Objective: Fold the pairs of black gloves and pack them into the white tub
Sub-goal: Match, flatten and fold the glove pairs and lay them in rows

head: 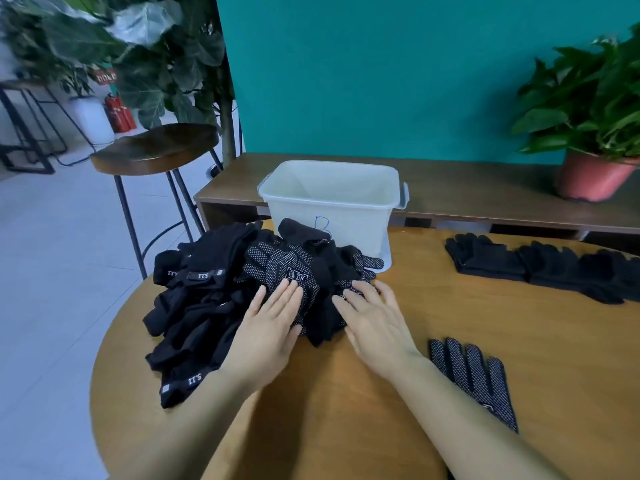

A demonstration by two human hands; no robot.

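A loose pile of black gloves (207, 292), some with white grip dots, covers the left part of the round wooden table (346, 393). My left hand (270, 327) lies flat with straight fingers on a dotted glove at the pile's near edge. My right hand (374, 317) rests beside it, fingers spread on the pile's right edge. The white tub (329, 202), marked with a blue letter, stands behind the pile and looks empty. One dotted glove (474, 379) lies flat to the right of my right forearm. A row of laid-out black gloves (540, 268) sits at the far right.
A low wooden shelf (467, 192) runs behind the table against a teal wall. A potted plant (592, 174) stands on its right end. A bar stool (156, 150) and a tall leafy plant (166, 64) stand to the left on a pale floor.
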